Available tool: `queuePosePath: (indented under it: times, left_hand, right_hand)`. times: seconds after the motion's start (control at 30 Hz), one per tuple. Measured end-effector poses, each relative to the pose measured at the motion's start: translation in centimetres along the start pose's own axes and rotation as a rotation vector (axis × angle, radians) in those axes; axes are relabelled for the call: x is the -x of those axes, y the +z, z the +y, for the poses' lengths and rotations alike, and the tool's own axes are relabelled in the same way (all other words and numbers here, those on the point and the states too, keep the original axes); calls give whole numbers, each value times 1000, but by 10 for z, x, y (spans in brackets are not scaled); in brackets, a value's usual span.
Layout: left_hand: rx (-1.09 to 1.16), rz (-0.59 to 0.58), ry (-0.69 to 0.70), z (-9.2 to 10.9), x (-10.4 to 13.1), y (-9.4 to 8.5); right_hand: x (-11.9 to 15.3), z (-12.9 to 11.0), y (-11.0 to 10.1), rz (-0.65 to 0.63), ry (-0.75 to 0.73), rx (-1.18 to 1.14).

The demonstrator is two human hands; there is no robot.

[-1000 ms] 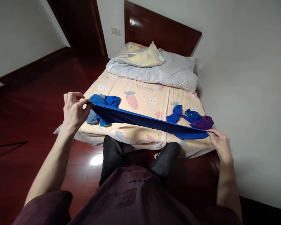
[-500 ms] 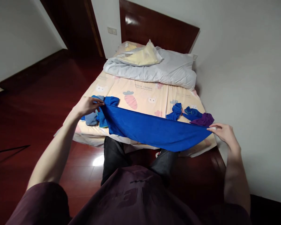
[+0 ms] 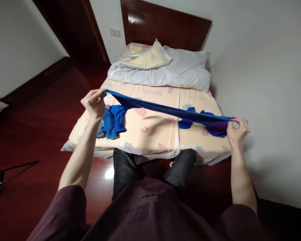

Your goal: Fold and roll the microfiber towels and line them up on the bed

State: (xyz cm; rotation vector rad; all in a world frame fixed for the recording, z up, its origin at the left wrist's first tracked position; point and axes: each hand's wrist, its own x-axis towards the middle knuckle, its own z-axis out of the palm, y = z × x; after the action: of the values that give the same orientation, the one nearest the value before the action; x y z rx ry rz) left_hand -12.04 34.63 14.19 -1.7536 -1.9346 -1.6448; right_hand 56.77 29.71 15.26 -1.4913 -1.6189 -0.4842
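A blue cloth (image 3: 163, 107) is stretched in the air above the bed, seen almost edge-on as a long narrow band. My left hand (image 3: 94, 102) pinches its left corner, and my right hand (image 3: 237, 129) pinches the right one, a little lower. Under the cloth's left end lie folded blue cloths (image 3: 114, 122) and a grey-blue one (image 3: 100, 130). Beneath its right end are a crumpled blue cloth (image 3: 186, 124) and a purple cloth (image 3: 217, 128), partly hidden by the stretched one.
The bed (image 3: 150, 142) has a patterned sheet. A grey quilt (image 3: 185, 68) and a pale yellow pillow (image 3: 153, 60) lie by the dark headboard (image 3: 165, 23). A wall stands close on the right. A thin black stand (image 3: 13, 168) is on the floor at left.
Both hands have risen and moved away from my body, carrying the blue cloth. It hung down broad before; now it is swung up into a thin band over the bed.
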Motion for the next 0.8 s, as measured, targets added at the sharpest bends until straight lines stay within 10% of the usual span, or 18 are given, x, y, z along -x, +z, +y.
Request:
queuePosePath:
  times: [0.47, 0.7, 0.8]
  left_hand:
    - [-88, -706, 68, -146, 217, 26]
    - [-235, -823, 151, -185, 256, 40]
    - [-263, -816, 171, -181, 266, 42]
  right_hand:
    - [210, 39, 82, -586, 281, -135]
    - [217, 76, 108, -1089, 403, -97]
    - [180, 86, 131, -1020, 437, -89]
